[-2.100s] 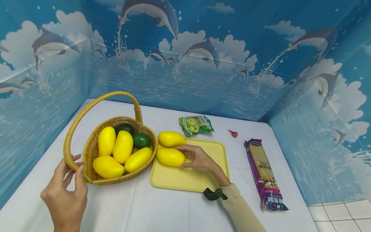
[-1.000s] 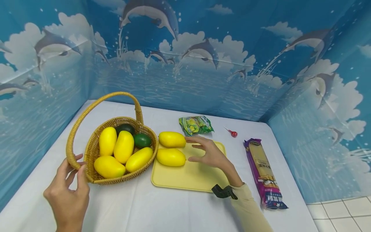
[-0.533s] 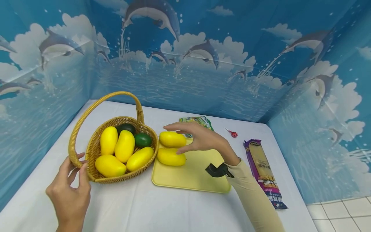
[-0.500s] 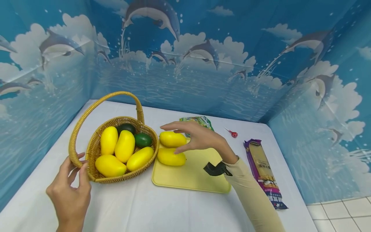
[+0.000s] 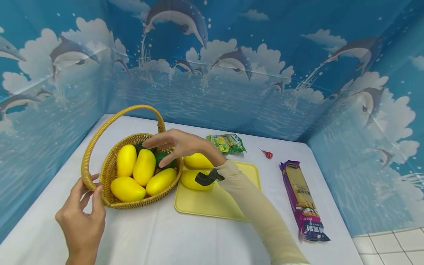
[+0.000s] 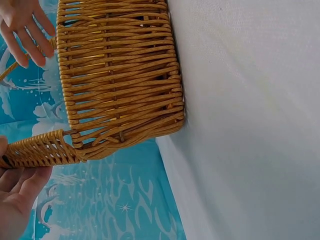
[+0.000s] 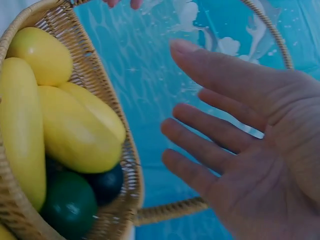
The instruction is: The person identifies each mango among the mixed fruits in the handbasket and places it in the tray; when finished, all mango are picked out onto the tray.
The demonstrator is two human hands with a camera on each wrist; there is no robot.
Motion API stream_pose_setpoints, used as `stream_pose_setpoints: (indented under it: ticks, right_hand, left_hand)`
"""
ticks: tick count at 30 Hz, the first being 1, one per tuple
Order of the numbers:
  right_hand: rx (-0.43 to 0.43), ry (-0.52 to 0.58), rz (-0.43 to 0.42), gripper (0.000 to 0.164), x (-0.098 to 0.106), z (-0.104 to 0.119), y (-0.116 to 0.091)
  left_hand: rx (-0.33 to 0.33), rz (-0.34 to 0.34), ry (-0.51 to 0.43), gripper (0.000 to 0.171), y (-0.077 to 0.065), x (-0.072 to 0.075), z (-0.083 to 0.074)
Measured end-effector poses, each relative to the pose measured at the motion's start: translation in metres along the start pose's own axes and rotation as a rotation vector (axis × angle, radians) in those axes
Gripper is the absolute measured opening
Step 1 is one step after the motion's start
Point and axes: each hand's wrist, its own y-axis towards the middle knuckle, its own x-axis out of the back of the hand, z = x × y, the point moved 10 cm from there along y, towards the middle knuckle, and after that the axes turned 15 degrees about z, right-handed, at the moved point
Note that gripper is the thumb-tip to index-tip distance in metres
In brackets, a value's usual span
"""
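My left hand (image 5: 82,217) grips the lower end of the handle (image 5: 116,117) of a wicker basket (image 5: 107,165); in the left wrist view, fingers and thumb lie on either side of the woven handle (image 6: 37,149). Several yellow mangoes (image 5: 144,167) and two dark green avocados (image 7: 70,205) lie in the basket. My right hand (image 5: 180,143) hovers over the basket's right side, its fingers spread and holding nothing. Behind my right forearm, two more mangoes (image 5: 190,179) lie side by side on a yellow tray (image 5: 205,206), partly hidden by the wrist and its black strap.
A green snack bag (image 5: 228,143) lies behind the tray. To its right is a red lollipop (image 5: 267,154), and a purple pack of pasta (image 5: 302,202) lies at the table's right. Dolphin-print curtains (image 5: 205,92) enclose the white table (image 5: 165,235).
My right hand has left the mangoes on the tray, risen, and moved left to above the basket. My left hand keeps hold of the handle. The fruit stays where it was.
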Motion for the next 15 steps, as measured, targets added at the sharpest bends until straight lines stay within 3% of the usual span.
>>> stream_pose_setpoints:
  ticks: [8, 15]
  right_hand:
    - [0.009, 0.037, -0.128, 0.063, 0.008, -0.03, 0.034]
    - [-0.049, 0.005, -0.19, 0.058, 0.013, -0.052, 0.05]
  left_hand:
    - [-0.005, 0.011, 0.006, 0.042, 0.0, 0.0, -0.001]
    - [-0.011, 0.002, 0.004, 0.041, 0.0, 0.001, -0.002]
